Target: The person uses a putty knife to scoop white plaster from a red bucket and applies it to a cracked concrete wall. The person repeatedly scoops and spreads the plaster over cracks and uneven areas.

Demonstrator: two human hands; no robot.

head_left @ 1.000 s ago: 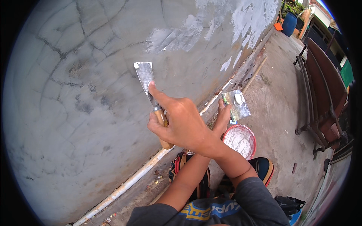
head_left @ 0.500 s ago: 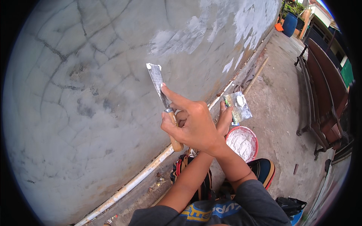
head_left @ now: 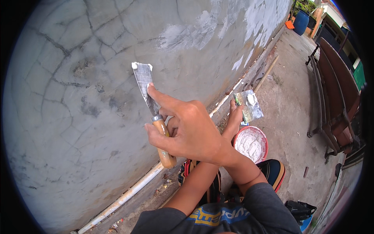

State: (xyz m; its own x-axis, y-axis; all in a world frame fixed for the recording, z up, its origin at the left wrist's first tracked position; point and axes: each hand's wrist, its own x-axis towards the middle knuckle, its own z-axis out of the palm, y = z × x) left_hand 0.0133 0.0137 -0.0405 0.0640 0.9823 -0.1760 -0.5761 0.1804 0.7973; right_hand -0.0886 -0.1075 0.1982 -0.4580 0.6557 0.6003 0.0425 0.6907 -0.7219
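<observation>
My right hand (head_left: 183, 132) holds a putty knife by its wooden handle (head_left: 166, 158), index finger along the metal blade (head_left: 141, 78), which has white paste at its tip and is in front of the cracked grey wall (head_left: 78, 117); whether it touches cannot be told. My arms cross. My left hand (head_left: 233, 119), farther right, holds a thin rectangular plate (head_left: 253, 111) carrying a dab of white paste (head_left: 251, 100). Below it is a red-rimmed tub (head_left: 251, 144) of white paste.
A white pipe (head_left: 128, 195) runs along the wall's base, with a wooden pole (head_left: 267, 72) farther up. A dark bench (head_left: 327, 97) stands at right. A blue barrel (head_left: 301, 21) is at the back, a black bag (head_left: 298, 210) at lower right. My shoes (head_left: 272, 175) are below my arms.
My right hand and putty knife swung slightly right, then back left, now a little left of where they were a second ago. My left hand and plate have shifted slightly right.
</observation>
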